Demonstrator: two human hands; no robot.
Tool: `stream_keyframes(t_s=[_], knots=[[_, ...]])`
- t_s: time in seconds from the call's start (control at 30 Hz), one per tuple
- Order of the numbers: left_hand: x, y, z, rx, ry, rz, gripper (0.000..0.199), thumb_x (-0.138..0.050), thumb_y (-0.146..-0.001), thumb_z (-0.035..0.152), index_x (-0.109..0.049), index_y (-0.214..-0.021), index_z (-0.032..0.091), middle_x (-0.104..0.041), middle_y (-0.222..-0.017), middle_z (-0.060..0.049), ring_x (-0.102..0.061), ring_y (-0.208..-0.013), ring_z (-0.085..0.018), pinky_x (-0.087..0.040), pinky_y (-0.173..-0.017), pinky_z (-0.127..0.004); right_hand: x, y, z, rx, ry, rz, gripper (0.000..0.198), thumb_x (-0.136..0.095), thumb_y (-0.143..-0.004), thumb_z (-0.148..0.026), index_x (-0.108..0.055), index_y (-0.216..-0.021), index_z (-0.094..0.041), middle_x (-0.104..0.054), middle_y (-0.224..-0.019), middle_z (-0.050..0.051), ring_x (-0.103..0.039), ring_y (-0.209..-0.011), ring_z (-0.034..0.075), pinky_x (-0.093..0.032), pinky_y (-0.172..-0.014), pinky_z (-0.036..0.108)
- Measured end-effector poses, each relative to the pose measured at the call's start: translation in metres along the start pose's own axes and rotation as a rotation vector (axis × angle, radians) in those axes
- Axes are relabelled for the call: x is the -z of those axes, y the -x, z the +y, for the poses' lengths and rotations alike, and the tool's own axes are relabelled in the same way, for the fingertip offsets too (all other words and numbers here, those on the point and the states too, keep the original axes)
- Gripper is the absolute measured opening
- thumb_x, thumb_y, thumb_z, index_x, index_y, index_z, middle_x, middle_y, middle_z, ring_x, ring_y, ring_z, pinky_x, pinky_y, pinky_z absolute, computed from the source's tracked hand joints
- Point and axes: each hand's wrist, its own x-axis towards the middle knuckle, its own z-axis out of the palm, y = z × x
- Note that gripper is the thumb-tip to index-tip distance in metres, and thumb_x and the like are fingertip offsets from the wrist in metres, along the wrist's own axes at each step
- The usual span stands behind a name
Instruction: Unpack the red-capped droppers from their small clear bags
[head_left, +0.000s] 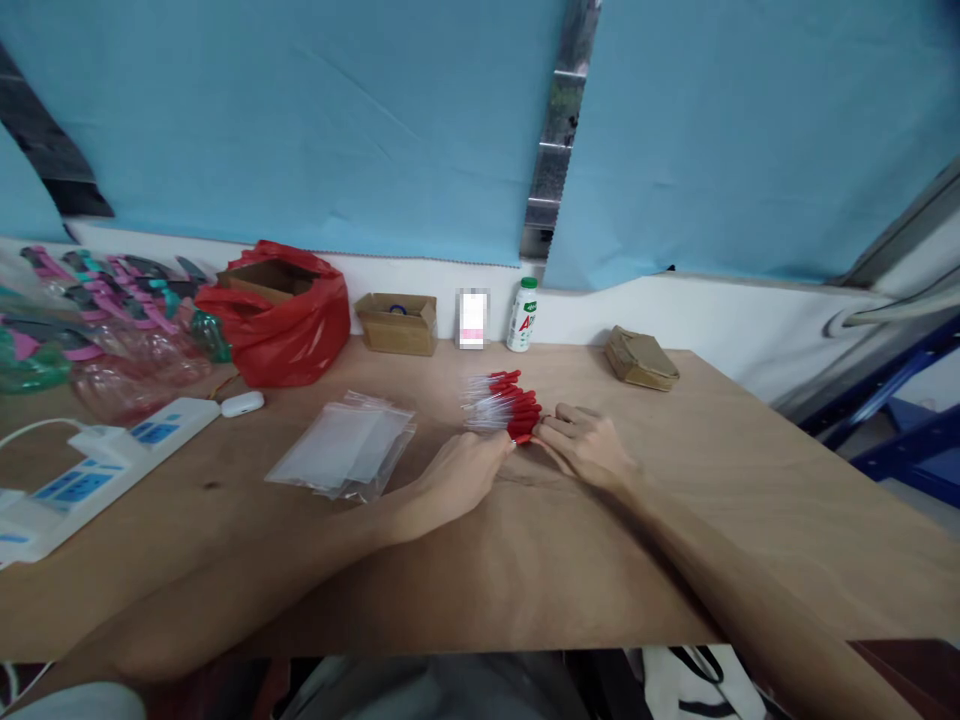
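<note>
Pile of red-ended sticks: the pile [517, 405] lies at the middle of the bench [487, 590], on the far side of the hands; its red ends are toward the right and its thin pale ends toward the left.
Left hand: this hand [469, 475] is at the near side of the pile; its grip seems closed, the fingers drawn together, with a small red piece [523, 440] coming out at the tips.
Right hand: this hand [589, 445] is at the near right of the pile, fingers bent; its grip is close to the same red piece, but I cannot tell if it pinches it.
Red piece: it is best to hold it by the thick red part, with light pressure, because the thin ends look easy to bend.
Thin ends: it is good to keep them all in one direction and lift with care, so that neighbours are not pulled along.
Wrists: they should stay low and calm; a wide move of the left arm could disturb the clear bags [341, 450], which lie flat to the left.
Far side: the white bottle [523, 318] and the small carton [397, 330] stand well apart from the hands.
</note>
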Motion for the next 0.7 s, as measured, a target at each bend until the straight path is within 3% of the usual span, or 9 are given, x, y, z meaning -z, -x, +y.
stream_keyframes(t_s=[0.33, 0.7], knots=[[0.0018, -0.0006, -0.0007, -0.04, 0.037, 0.042, 0.036, -0.033, -0.111, 0.026, -0.065, -0.097, 0.017, -0.073, -0.084, -0.009, -0.064, -0.067, -0.019, -0.029, -0.06, -0.033, -0.0001, 0.0012, 0.0007, -0.03, -0.013, 0.008, 0.021, -0.056, -0.107, -0.026, -0.065, -0.09, -0.022, -0.07, -0.077, 0.001, -0.054, -0.08, 0.019, -0.035, -0.07, 0.032], [-0.0004, 0.0014, -0.001, -0.022, 0.033, 0.1, 0.034, -0.036, -0.111, 0.027, -0.068, -0.106, 0.019, -0.075, -0.087, -0.009, -0.07, -0.074, -0.023, -0.04, -0.064, -0.031, 0.0045, -0.0019, -0.0061, -0.126, -0.172, -0.013, 0.022, -0.048, -0.11, -0.026, -0.067, -0.099, -0.022, -0.074, -0.088, 0.005, -0.061, -0.082, 0.021, -0.041, -0.071, 0.033]])
